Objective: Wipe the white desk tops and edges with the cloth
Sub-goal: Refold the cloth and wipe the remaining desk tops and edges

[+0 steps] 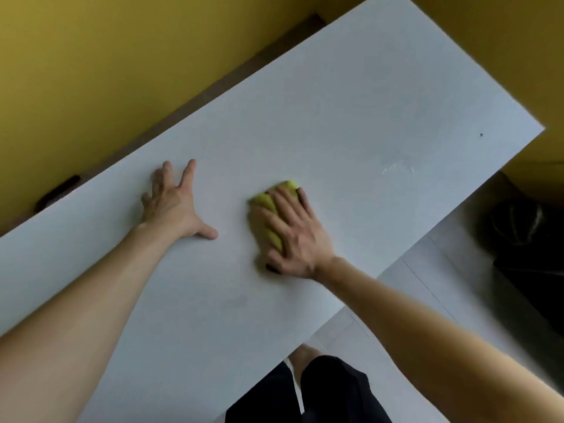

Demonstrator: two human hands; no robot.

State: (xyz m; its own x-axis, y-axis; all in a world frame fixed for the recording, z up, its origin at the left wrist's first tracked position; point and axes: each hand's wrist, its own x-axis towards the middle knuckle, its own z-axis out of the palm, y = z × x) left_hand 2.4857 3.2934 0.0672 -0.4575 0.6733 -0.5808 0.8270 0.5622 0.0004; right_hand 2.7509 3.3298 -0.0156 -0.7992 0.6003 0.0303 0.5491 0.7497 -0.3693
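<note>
Looking down from the head view, the nearest thing was the person's legs in black fabric (pixel 323 392), standing on a pale tiled floor (pixel 433 288) right at the near edge of the white desk (pixel 335 111). Both bare forearms reached out over the top. The left hand (pixel 174 206) lay palm down on the desk, fingers straight and fanned wide, thumb stuck out to the side, holding nothing. Just to the right of it, apart from it, the right hand (pixel 293 236) was flat on top of the yellow-green cloth (pixel 271 206), fingers straight and spread, pressing it onto the surface rather than pinching it. So the cloth sat roughly mid-desk, mostly covered by that hand, with its far end and left side poking out past the fingers. That hand and the cloth looked a bit blurred. Further out and to the right there was a faint shiny smear (pixel 396 170) on the top, and beyond that 1 tiny dark speck (pixel 481 135) near the right corner. Off the desk on the right, something black (pixel 525 239) sat on the floor, couldn't tell what. Behind the far edge, a yellow wall (pixel 91 71), with a small dark object (pixel 58 192) down in the gap on the left.
</note>
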